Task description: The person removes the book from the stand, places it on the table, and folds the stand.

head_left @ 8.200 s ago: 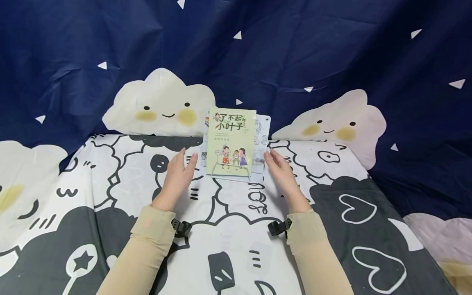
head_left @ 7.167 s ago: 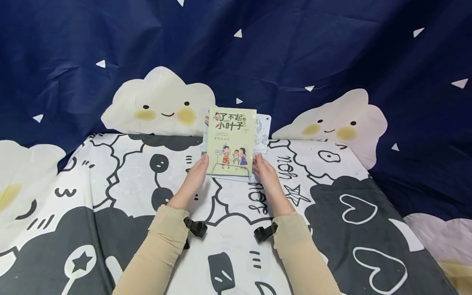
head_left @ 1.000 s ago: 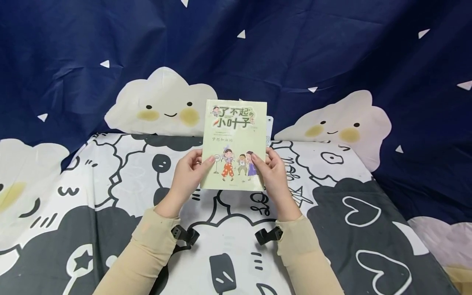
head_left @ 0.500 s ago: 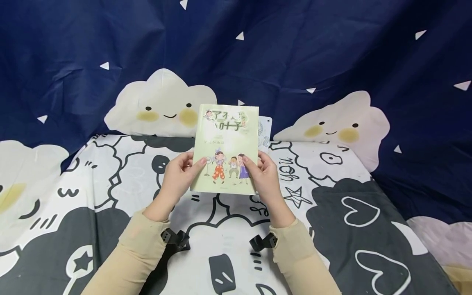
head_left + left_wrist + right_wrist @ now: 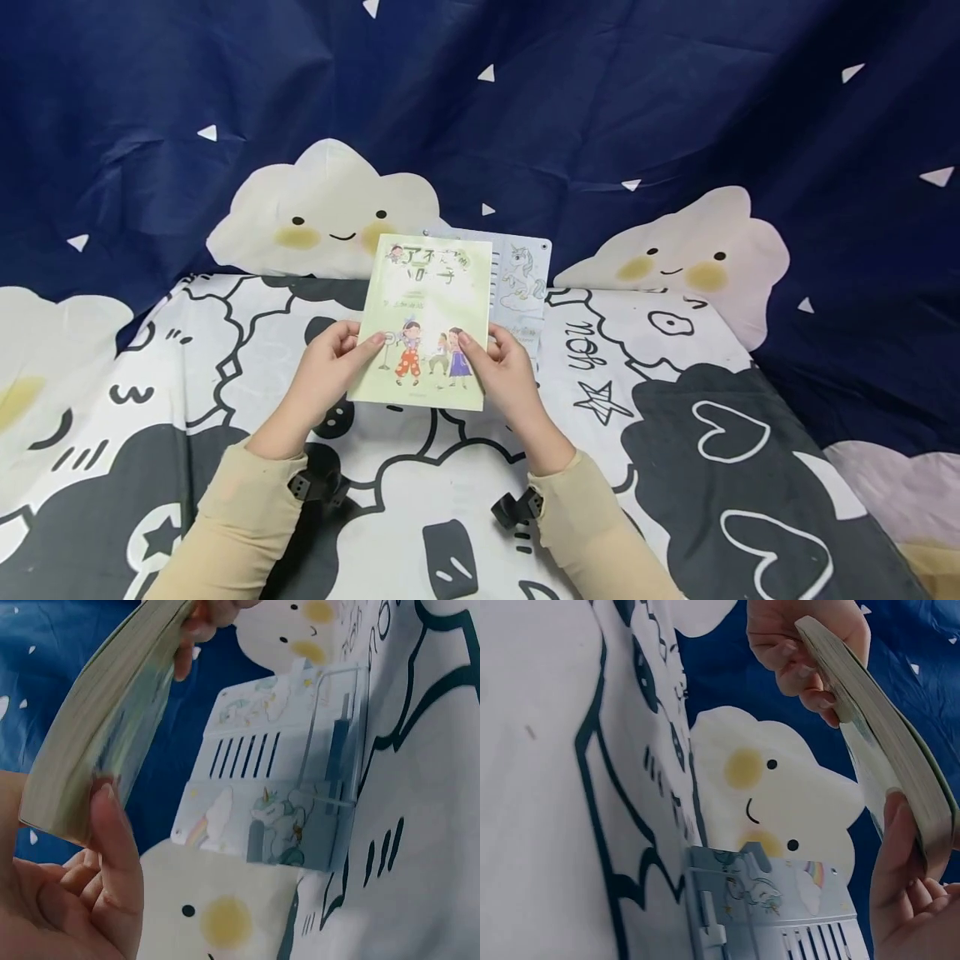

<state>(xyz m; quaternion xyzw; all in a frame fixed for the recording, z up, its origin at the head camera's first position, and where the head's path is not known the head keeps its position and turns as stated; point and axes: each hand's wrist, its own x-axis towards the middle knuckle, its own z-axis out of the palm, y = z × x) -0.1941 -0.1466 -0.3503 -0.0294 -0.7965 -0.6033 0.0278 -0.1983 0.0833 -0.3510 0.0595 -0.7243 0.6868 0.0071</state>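
A pale green paperback book [image 5: 429,321] with cartoon children on its cover is held off the table by both hands. My left hand [image 5: 327,367] grips its left edge, thumb on the cover and fingers behind. On the right edge, my right hand [image 5: 513,379] pinches it the same way. The book's page block [image 5: 97,712] shows thick and slightly bowed in the left wrist view. Behind it stands a light blue book stand [image 5: 525,287] with unicorn prints and slots, partly hidden by the book in the head view. A clear wire holder [image 5: 330,735] fronts the stand.
The table wears a black and white cartoon cloth [image 5: 465,492]. A dark blue curtain [image 5: 570,108] with smiling clouds and small white triangles hangs behind the table. Each wrist carries a small black camera [image 5: 517,508].
Earlier the book sat on the stand and the hands came to its sides. Now it is off, and both hands have carried it left and towards me, uncovering more of the stand.
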